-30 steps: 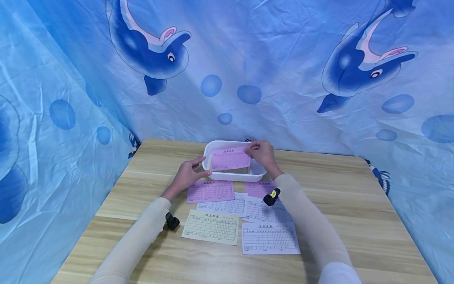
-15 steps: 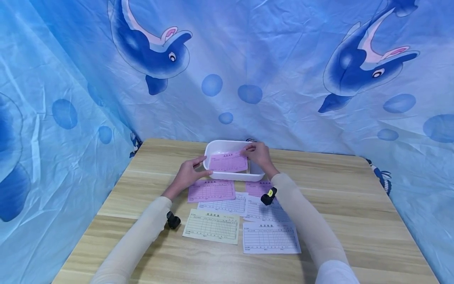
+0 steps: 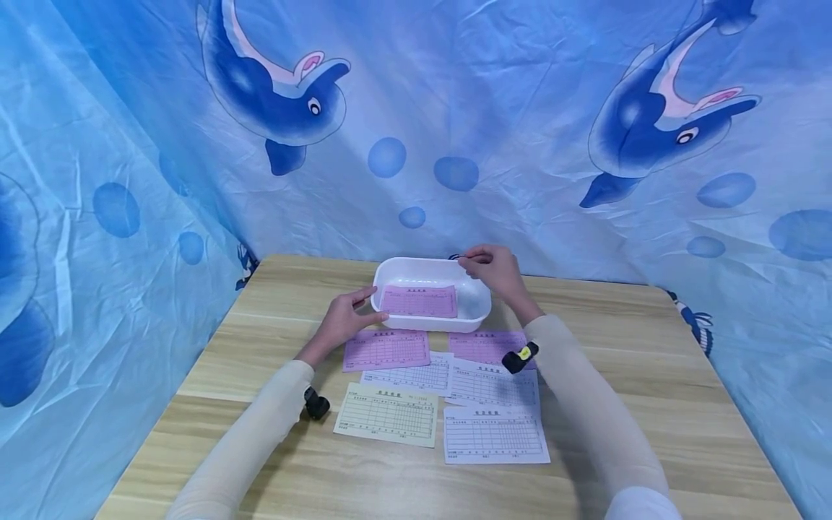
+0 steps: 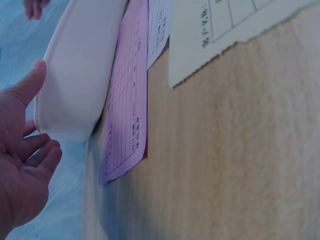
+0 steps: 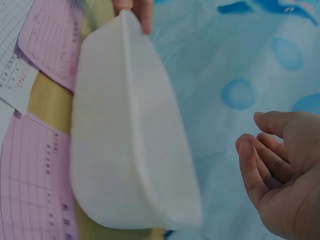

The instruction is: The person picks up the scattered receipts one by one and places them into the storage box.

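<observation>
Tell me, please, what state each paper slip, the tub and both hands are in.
White tub: upright, held
Inner pink slip: lying in the tub, printed side up
Left pink slip: flat
Left white slip: flat, partly beneath the left pink slip
Right pink slip: flat
Middle-right white slip: flat
Front white slip: flat
Pale yellow slip: flat
Left hand: holding the tub's rim
Right hand: empty, loosely curled

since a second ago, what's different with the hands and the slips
The right hand has let go of the pink slip it held; the slip has dropped lower and now lies inside the white tub. The empty hand has shifted right, clear of the tub. Unchanged: the left hand at the tub's left end, and the paper slips on the table.
</observation>
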A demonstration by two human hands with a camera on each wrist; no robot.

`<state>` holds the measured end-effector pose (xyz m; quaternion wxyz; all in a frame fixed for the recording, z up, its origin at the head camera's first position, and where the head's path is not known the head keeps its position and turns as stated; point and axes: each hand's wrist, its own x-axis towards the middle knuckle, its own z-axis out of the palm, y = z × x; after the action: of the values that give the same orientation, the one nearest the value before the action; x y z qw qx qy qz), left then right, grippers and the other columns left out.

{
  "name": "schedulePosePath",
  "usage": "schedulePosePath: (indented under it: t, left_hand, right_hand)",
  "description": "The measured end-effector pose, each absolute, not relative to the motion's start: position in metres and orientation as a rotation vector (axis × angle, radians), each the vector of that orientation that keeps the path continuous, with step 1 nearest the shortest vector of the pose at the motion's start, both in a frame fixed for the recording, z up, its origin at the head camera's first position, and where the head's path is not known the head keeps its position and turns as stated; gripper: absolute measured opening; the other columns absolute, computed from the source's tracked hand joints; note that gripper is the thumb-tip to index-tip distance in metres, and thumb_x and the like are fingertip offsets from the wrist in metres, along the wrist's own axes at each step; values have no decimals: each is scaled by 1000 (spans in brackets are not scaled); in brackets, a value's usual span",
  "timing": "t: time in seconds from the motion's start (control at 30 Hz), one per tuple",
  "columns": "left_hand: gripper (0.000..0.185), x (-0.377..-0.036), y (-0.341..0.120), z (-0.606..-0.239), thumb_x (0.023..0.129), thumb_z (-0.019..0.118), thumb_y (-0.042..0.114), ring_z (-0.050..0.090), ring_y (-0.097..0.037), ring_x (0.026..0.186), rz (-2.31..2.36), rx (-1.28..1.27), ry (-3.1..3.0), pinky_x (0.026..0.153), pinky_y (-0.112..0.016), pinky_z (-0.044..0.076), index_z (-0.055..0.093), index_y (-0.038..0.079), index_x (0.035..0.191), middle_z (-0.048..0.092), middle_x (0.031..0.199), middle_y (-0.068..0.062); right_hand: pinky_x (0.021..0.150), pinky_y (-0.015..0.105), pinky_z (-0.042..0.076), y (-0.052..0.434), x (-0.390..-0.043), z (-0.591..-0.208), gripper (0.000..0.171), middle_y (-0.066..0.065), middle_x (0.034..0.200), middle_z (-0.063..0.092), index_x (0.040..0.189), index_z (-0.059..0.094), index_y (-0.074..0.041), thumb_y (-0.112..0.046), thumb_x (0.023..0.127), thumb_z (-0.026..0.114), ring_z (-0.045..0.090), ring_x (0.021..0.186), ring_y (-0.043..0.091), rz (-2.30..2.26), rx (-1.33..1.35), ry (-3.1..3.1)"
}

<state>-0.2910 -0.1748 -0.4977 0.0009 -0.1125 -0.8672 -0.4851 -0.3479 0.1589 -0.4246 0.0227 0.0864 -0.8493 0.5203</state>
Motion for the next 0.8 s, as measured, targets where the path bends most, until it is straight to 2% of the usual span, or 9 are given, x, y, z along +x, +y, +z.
schedulePosePath:
  t: [0.17, 0.27, 0.37, 0.43, 0.6, 0.8]
  left_hand:
    - [79, -291, -175, -498, 83, 85, 39, 52, -39, 137, -1520, -345, -2728, 114, -49, 46, 53, 5, 147, 50, 153, -15]
    - [79, -291, -175, -498, 83, 86, 39, 51, -39, 137, -1521, -337, -2727, 114, -48, 46, 54, 6, 147, 50, 154, -14]
    - [79, -291, -174, -499, 83, 86, 39, 51, -39, 138, -1521, -335, -2732, 115, -48, 45, 54, 6, 147, 50, 154, -14]
    - [78, -291, -174, -498, 84, 85, 38, 51, -39, 138, -1517, -334, -2734, 115, -48, 45, 54, 6, 147, 49, 154, -14]
    - [78, -291, -173, -498, 84, 85, 37, 51, -39, 138, -1506, -339, -2729, 115, -48, 45, 53, 5, 147, 49, 154, -16]
    - [78, -292, -174, -498, 84, 85, 38, 51, -39, 138, -1519, -348, -2720, 114, -48, 46, 53, 5, 147, 50, 153, -16]
  right_hand:
    - [82, 43, 64, 178, -327, -405, 37, 14, 103, 75, 113, 73, -4, -35, 92, 78, 72, 97, 40, 1638, 332, -2573]
    - [81, 38, 64, 189, -313, -398, 39, 13, 104, 76, 113, 73, -4, -36, 91, 79, 73, 94, 31, 1591, 363, -2567]
    - [75, 25, 61, 199, -300, -395, 39, 11, 105, 76, 112, 74, -5, -37, 91, 79, 71, 90, 20, 1517, 376, -2570]
    - [74, 21, 59, 206, -290, -394, 38, 12, 106, 75, 111, 75, -4, -36, 91, 79, 69, 89, 15, 1488, 381, -2567]
    - [71, 21, 60, 223, -265, -400, 36, 15, 106, 75, 113, 74, -2, -33, 93, 77, 69, 85, 12, 1489, 407, -2559]
    - [72, 22, 60, 238, -236, -419, 32, 9, 101, 77, 110, 75, -4, -32, 93, 77, 71, 84, 15, 1442, 407, -2592]
